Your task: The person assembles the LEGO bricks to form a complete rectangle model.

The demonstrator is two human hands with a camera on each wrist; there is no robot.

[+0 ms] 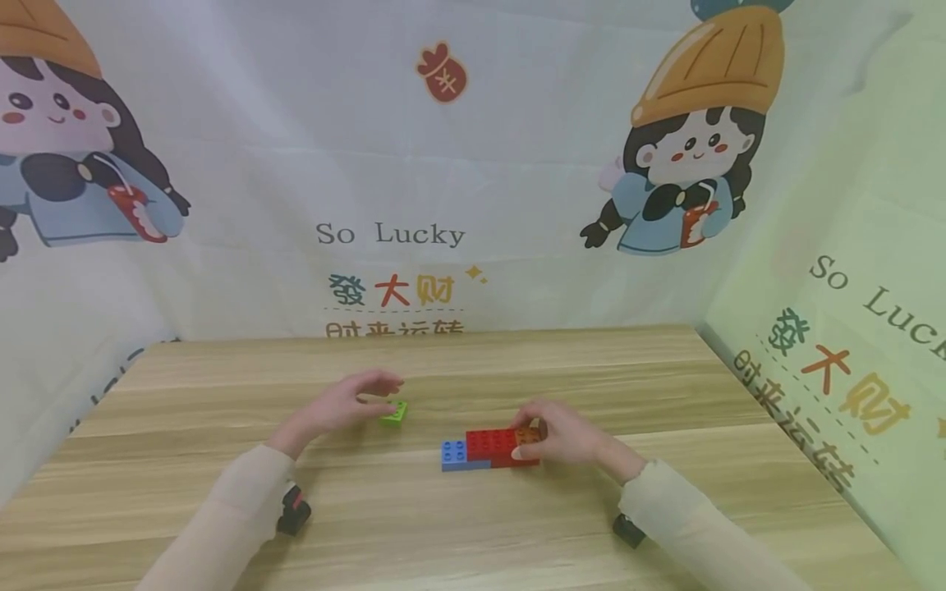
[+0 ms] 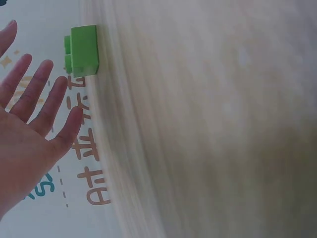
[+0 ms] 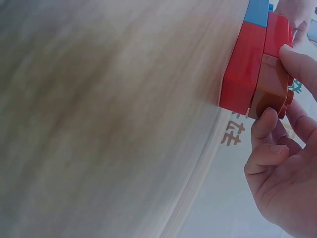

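Observation:
In the head view my right hand (image 1: pixel 567 437) pinches a brown brick (image 1: pixel 525 435) between thumb and fingers. That brick sits on top of a lower red brick (image 3: pixel 242 67), right at its end. Beside it on the upper layer is another red brick (image 1: pixel 489 443), which bridges the lower red brick and a blue brick (image 1: pixel 453 453) on the left. My left hand (image 1: pixel 346 405) hovers around a small lime green brick (image 1: pixel 396 414), fingers extended. The left wrist view shows this green brick (image 2: pixel 85 50) on the table, apart from the spread fingers of my left hand (image 2: pixel 32 124).
The wooden table (image 1: pixel 414 533) reaches back to a printed cloth (image 1: pixel 517 279) hanging behind it and along the sides. Dark wrist devices (image 1: pixel 294 513) show under both sleeves.

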